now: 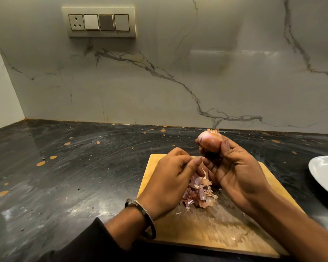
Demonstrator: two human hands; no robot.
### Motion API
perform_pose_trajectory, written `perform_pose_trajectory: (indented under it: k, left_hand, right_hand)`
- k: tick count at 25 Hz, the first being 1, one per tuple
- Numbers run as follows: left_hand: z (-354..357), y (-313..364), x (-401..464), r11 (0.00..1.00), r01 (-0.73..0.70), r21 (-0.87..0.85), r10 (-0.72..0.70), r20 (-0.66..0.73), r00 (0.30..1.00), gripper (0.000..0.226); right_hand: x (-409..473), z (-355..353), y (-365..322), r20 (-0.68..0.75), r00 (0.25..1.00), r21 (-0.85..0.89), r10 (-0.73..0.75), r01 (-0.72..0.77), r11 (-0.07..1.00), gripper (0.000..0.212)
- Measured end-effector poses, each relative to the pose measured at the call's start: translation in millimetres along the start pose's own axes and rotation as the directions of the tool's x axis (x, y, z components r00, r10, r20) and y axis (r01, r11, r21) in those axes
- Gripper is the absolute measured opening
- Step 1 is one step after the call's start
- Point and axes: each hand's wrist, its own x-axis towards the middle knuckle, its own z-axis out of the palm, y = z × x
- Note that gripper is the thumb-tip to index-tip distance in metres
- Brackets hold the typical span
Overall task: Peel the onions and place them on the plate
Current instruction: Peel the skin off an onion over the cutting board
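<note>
My right hand (pixel 233 167) grips a partly peeled onion (pixel 209 139), lifted above the far edge of the wooden cutting board (pixel 216 233). Its top shows pale pink flesh with a tuft of dry skin. My left hand (pixel 170 176) hovers over the board beside it, fingers curled and pinching a thin strip of onion peel. A pile of pink papery peels (pixel 199 195) lies on the board between both hands. The white plate (pixel 324 173) sits at the right edge, only partly in view.
The black stone counter (pixel 64 176) is speckled with orange spots and stretches left of the board. A marble wall with a switch panel (pixel 98 21) stands behind. A metal bangle (pixel 140 214) circles my left wrist.
</note>
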Motion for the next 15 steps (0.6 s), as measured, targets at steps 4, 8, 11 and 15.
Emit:
perform_pose_trajectory:
  k: [4, 8, 11, 15]
  left_hand:
    - [-4.2, 3.6, -0.4, 0.999, -0.050, -0.015, 0.047, -0.127, 0.991, 0.012]
    - [-7.6, 6.4, 0.9, 0.992, -0.118, -0.053, 0.097, -0.305, 0.947, 0.033]
    - [-7.8, 7.4, 1.4, 0.988, -0.143, -0.052, 0.114, -0.364, 0.924, 0.030]
    - [-9.9, 6.6, 1.2, 0.980, -0.149, -0.131, 0.091, -0.373, 0.923, 0.028]
  right_hand:
    - [-1.5, 0.0, -0.4, 0.012, 1.000, -0.035, -0.002, 0.002, 0.999, 0.044]
    - [-3.0, 2.2, 2.1, 0.049, 0.999, -0.152, -0.016, 0.024, 0.988, 0.047]
    - [-4.7, 4.1, 4.5, 0.070, 0.997, -0.195, -0.032, 0.046, 0.980, 0.050]
    - [-5.4, 2.3, 2.8, 0.070, 0.994, -0.267, -0.078, 0.094, 0.959, 0.050]
